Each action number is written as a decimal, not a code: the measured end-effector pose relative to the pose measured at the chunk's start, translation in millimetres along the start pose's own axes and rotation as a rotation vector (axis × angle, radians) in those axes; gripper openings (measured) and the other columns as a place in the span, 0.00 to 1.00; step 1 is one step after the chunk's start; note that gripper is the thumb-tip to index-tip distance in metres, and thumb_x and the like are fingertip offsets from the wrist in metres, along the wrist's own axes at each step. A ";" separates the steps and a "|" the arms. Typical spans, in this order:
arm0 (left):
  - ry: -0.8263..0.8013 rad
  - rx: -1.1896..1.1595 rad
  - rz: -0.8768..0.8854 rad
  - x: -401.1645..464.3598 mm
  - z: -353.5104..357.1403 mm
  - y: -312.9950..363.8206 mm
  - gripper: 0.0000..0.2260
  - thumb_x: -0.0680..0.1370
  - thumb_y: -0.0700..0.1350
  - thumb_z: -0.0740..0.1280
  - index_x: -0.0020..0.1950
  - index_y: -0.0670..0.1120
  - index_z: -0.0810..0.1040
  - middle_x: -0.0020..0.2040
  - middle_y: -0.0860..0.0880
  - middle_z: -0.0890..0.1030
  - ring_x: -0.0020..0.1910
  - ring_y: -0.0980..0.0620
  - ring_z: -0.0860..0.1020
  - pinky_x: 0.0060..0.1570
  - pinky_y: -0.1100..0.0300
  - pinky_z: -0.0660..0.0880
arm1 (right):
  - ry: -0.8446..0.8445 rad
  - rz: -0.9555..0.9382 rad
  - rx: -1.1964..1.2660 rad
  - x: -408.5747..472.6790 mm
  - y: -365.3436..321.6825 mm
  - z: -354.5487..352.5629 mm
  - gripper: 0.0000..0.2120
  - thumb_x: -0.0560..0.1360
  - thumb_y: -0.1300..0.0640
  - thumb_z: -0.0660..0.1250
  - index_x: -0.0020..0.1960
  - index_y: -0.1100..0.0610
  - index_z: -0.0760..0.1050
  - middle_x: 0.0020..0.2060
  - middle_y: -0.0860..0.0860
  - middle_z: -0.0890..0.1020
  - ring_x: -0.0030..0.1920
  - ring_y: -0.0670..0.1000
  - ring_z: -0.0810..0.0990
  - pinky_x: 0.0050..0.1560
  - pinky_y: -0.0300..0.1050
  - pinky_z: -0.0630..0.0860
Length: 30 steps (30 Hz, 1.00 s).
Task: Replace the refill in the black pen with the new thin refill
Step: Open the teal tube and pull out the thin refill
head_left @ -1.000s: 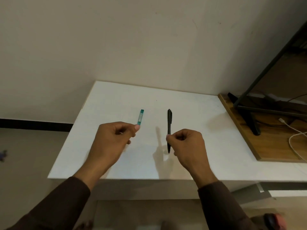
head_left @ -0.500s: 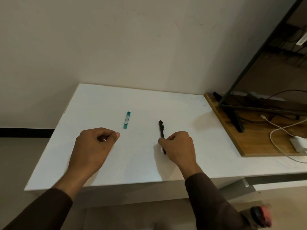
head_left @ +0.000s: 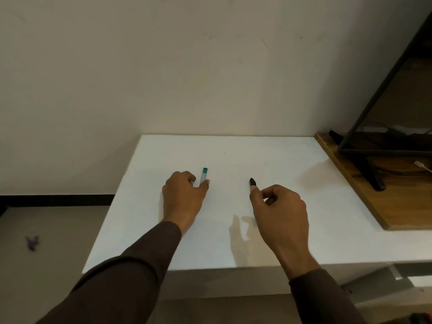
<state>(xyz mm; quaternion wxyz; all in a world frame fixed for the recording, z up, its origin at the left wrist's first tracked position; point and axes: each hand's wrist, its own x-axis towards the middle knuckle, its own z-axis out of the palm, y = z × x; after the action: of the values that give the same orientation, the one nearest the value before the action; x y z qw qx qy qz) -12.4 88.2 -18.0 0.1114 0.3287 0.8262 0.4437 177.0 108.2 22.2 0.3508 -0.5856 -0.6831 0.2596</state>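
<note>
Since half a second ago the left hand [head_left: 184,197] has gone forward to the teal refill case [head_left: 204,175], and the right hand [head_left: 279,210] has closed round the black pen [head_left: 252,182] and seems to have raised it off the table; the camera has also swung, so the table now sits lower in the frame.

Right hand, just right of centre: its fingers are curled round the pen, forefinger lying along the barrel, and only the dark end of the pen shows past the fingertip, pointing up-frame. A shadow on the white table [head_left: 292,164] below and left of the hand suggests the hand is lifted, though I cannot be sure the pen is clear of the surface.

Left hand, just left of centre: fingers curled, thumb tip touching the near end of the teal case, which lies on the table pointing away. Whether it actually pinches the case I cannot tell.

Further out, at the right edge, a wooden board [head_left: 364,195] carries a dark monitor stand [head_left: 371,174] and a white cable [head_left: 422,166].

By my reading the task is at its start: both items are being picked up and the pen is unopened. Next, the barrel needs both hands to twist it apart, so the case may have to wait.
</note>
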 end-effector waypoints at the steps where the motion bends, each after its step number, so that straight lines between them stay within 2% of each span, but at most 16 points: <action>1: 0.007 0.024 -0.003 3.5 4.4 2.1 0.19 0.74 0.53 0.76 0.55 0.39 0.84 0.52 0.42 0.85 0.51 0.40 0.83 0.57 0.46 0.80 | -0.001 0.001 -0.001 -0.3 -0.7 0.5 0.12 0.78 0.46 0.68 0.39 0.51 0.79 0.27 0.44 0.78 0.27 0.43 0.76 0.29 0.37 0.64; 4: 0.039 0.102 0.021 8.8 14.1 4.6 0.15 0.75 0.53 0.75 0.50 0.40 0.84 0.50 0.43 0.85 0.48 0.41 0.83 0.56 0.45 0.80 | -0.006 0.014 0.004 0.7 -0.6 0.9 0.12 0.79 0.46 0.68 0.40 0.51 0.79 0.29 0.44 0.78 0.29 0.44 0.76 0.30 0.38 0.65; 8: 0.060 0.085 0.006 11.7 20.2 2.1 0.10 0.76 0.46 0.73 0.39 0.41 0.83 0.40 0.42 0.84 0.39 0.41 0.83 0.43 0.46 0.83 | 0.000 0.016 0.016 1.6 -1.5 1.2 0.13 0.79 0.45 0.67 0.40 0.51 0.79 0.28 0.45 0.78 0.29 0.44 0.75 0.30 0.38 0.64; 10: 0.060 0.062 -0.011 11.5 21.4 2.6 0.10 0.76 0.44 0.73 0.38 0.39 0.82 0.38 0.42 0.83 0.38 0.40 0.83 0.41 0.46 0.83 | -0.004 0.010 0.036 0.3 -2.1 1.5 0.12 0.79 0.46 0.67 0.40 0.51 0.79 0.28 0.44 0.77 0.28 0.44 0.75 0.30 0.38 0.64; 12: 0.068 0.009 -0.031 7.8 18.6 5.7 0.09 0.76 0.43 0.73 0.39 0.39 0.83 0.38 0.42 0.84 0.37 0.42 0.82 0.38 0.54 0.82 | -0.013 -0.005 0.064 -0.7 -1.6 1.9 0.12 0.79 0.47 0.68 0.40 0.51 0.79 0.27 0.45 0.76 0.28 0.44 0.74 0.31 0.38 0.66; 14: 0.097 -0.047 -0.002 -5.6 9.7 12.1 0.07 0.76 0.44 0.74 0.43 0.39 0.84 0.39 0.45 0.83 0.35 0.49 0.81 0.32 0.72 0.73 | -0.041 -0.021 0.164 -1.4 -3.4 2.7 0.13 0.80 0.48 0.68 0.40 0.52 0.79 0.26 0.46 0.77 0.27 0.45 0.75 0.31 0.36 0.69; 15: 0.112 -0.069 0.043 -16.5 3.6 15.9 0.07 0.76 0.44 0.75 0.44 0.40 0.84 0.39 0.47 0.82 0.34 0.53 0.79 0.30 0.76 0.70 | -0.069 -0.009 0.256 -2.2 -5.8 3.2 0.13 0.81 0.49 0.68 0.40 0.52 0.80 0.27 0.46 0.79 0.28 0.46 0.77 0.31 0.35 0.72; 18: 0.146 -0.104 0.227 -59.0 -18.3 24.7 0.06 0.75 0.46 0.76 0.45 0.44 0.84 0.39 0.50 0.81 0.35 0.57 0.77 0.32 0.75 0.70 | -0.258 0.107 0.536 -7.7 -18.7 6.0 0.09 0.80 0.47 0.68 0.47 0.50 0.84 0.38 0.47 0.87 0.39 0.44 0.86 0.35 0.37 0.82; 21: 0.173 -0.172 0.338 -94.2 -36.9 29.2 0.05 0.74 0.45 0.77 0.44 0.46 0.84 0.38 0.52 0.80 0.35 0.57 0.77 0.35 0.74 0.74 | -0.429 0.145 0.700 -15.3 -28.5 7.7 0.08 0.79 0.49 0.71 0.48 0.52 0.86 0.42 0.48 0.89 0.45 0.47 0.88 0.42 0.46 0.86; 24: 0.197 -0.233 0.339 -106.8 -45.4 28.4 0.05 0.73 0.44 0.78 0.45 0.44 0.85 0.38 0.51 0.80 0.36 0.55 0.78 0.37 0.74 0.74 | -0.485 0.153 0.801 -21.2 -33.2 7.1 0.05 0.77 0.57 0.73 0.46 0.55 0.87 0.41 0.53 0.89 0.44 0.52 0.88 0.45 0.53 0.86; 26: 0.170 -0.238 0.326 -107.4 -46.6 27.8 0.06 0.73 0.45 0.77 0.46 0.44 0.85 0.39 0.51 0.81 0.37 0.55 0.78 0.37 0.72 0.75 | -0.495 0.166 0.827 -21.7 -33.3 7.0 0.04 0.77 0.60 0.73 0.45 0.56 0.87 0.41 0.54 0.89 0.44 0.53 0.88 0.42 0.50 0.86; 30: 0.034 -0.341 0.195 -97.2 -55.8 22.8 0.06 0.74 0.54 0.73 0.46 0.53 0.83 0.40 0.58 0.83 0.41 0.54 0.81 0.39 0.72 0.79 | -0.479 0.128 0.732 -17.0 -31.0 4.1 0.04 0.77 0.60 0.72 0.47 0.57 0.86 0.42 0.53 0.89 0.44 0.52 0.88 0.40 0.45 0.84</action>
<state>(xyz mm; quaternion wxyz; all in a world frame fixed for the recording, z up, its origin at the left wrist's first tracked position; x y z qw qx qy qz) 45.0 -2.1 22.3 0.1082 0.3759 0.7052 0.5914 155.7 86.1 40.4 0.3504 -0.3870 -0.5706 0.6340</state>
